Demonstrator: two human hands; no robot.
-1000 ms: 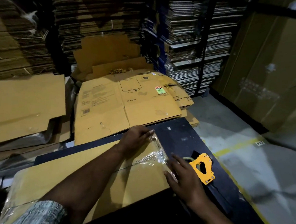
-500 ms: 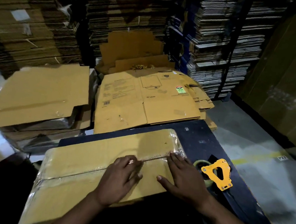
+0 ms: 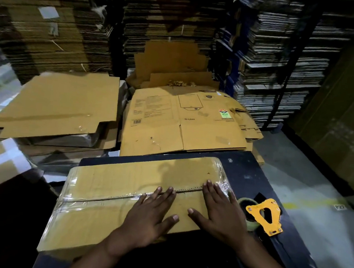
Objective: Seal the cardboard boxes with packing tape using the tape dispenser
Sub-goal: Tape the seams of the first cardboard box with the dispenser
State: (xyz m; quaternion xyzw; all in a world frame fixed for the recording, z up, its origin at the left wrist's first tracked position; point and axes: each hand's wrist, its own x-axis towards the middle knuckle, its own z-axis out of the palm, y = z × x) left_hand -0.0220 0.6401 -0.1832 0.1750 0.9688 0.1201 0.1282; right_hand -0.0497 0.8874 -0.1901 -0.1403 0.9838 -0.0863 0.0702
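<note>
place: warehouse | evidence: stacked flat cartons (image 3: 53, 33), racking (image 3: 282, 57)

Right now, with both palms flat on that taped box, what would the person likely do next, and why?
Probably slide both hands outward along the tape strip to smooth it: the left hand and right hand lie flat on the cardboard box, while the tape dispenser sits unused beside it.

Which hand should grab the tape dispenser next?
Right, probably. The right hand lies flat on the cardboard box right beside the yellow tape dispenser on the dark table. The left hand presses the seam farther away.
</note>
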